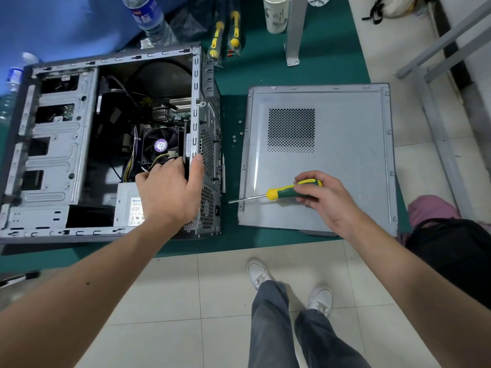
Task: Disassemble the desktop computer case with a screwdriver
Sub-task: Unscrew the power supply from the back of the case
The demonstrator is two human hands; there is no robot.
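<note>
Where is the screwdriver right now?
In the head view, the screwdriver is in the right hand, held over the removed side panel, its tip pointing left toward the open computer case.

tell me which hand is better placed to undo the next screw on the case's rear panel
Probably the right hand: it grips the screwdriver, tip toward the case. The left hand holds the case's rear edge.

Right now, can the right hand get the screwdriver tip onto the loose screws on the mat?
Probably yes. The right hand grips the screwdriver above the side panel, tip pointing left past its edge. The screws lie on open mat between case and panel, with nothing over them.
</note>
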